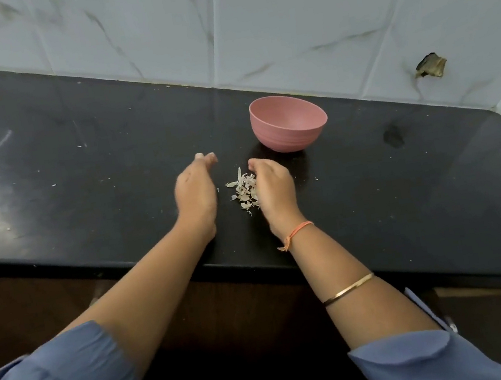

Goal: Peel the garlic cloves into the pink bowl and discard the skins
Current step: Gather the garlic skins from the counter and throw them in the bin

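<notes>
Peeling looks done, judging by the layout: no whole cloves on the black stone countertop (405, 181), only a small heap of pale papery garlic skins (244, 192) betw. the hands. Left: bin the skins.

Round pink plastic bowl (289, 123) stands upright, mouth up, just behind the heap nr the tiled wall; its bottom is hidden, so can't confirm cloves inside.

Heap's long axis runs counter edge to wall.

L hand (196, 195) stands on edge, fingers fairly straight, holding nothing. R hand (275, 189) is cupped against the heap; fingers hidden, can't tell if it pinches any.
</notes>
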{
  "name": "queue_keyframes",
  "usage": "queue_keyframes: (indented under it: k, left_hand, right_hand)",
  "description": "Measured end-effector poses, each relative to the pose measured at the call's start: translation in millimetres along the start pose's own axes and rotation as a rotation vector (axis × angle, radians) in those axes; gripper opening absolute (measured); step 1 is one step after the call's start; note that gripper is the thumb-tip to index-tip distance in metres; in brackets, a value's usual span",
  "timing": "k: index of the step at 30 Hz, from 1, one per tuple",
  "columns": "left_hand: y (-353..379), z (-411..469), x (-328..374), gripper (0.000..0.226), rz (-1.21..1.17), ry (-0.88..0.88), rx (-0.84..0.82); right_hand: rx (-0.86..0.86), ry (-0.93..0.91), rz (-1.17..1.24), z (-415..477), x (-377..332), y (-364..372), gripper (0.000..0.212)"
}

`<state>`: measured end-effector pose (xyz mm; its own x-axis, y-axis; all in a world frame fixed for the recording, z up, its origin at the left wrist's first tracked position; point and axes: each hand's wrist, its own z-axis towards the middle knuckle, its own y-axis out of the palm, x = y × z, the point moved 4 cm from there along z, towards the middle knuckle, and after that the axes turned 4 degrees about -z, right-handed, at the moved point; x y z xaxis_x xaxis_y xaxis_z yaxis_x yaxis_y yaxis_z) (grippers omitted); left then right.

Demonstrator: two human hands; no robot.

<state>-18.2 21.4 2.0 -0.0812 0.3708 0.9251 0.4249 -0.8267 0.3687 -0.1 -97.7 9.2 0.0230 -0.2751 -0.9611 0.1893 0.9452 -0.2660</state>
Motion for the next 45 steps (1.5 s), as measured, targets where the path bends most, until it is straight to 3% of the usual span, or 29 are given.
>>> queue_keyframes:
  k: [4, 10, 14, 17, 19, 23, 29, 32, 37, 45]
  left_hand:
    - [29, -9, -9, 0.027, -0.078, -0.117, -0.135]
    - [6, 16, 17, 0.035, -0.011, 0.037, -0.138]
    - [8, 20, 12, 0.029, 0.241, 0.006, -0.312]
    - [22, 21, -2, 0.043, 0.306, -0.018, -0.349]
    - [31, 17, -6, 0.028, 0.35, -0.025, -0.357]
    - [26, -1, -10, 0.028, 0.285, -0.024, -0.236]
    - [6, -42, -5, 0.03, -0.164, 0.053, 0.107]
    - [17, -52, -7, 0.031, -0.228, 0.089, 0.169]
    - [37, -51, -20, 0.034, -0.255, 0.073, 0.209]
    - [45, -34, -17, 0.03, -0.361, -0.031, 0.176]
  right_hand:
    - [-0.054, 0.026, 0.097, -9, -5, 21, 0.028]
    - [0.15, 0.047, 0.195, 28, -4, -34, 0.018]
    - [0.066, 0.021, -0.163, 45, 7, -43, 0.025]
    - [-0.077, -0.086, -0.348, 43, 0, -25, 0.032]
    - [-0.172, -0.133, -0.382, 37, -4, -11, 0.032]
    - [-0.269, -0.179, -0.347, 23, 0, 0, 0.03]
    - [-0.162, -0.093, 0.109, 37, -9, -22, 0.023]
    - [-0.199, -0.077, 0.041, 57, -6, -23, 0.026]
    - [-0.333, -0.155, -0.299, 60, 1, -7, 0.028]
    - [-0.513, -0.213, -0.125, 17, -7, 1, 0.027]
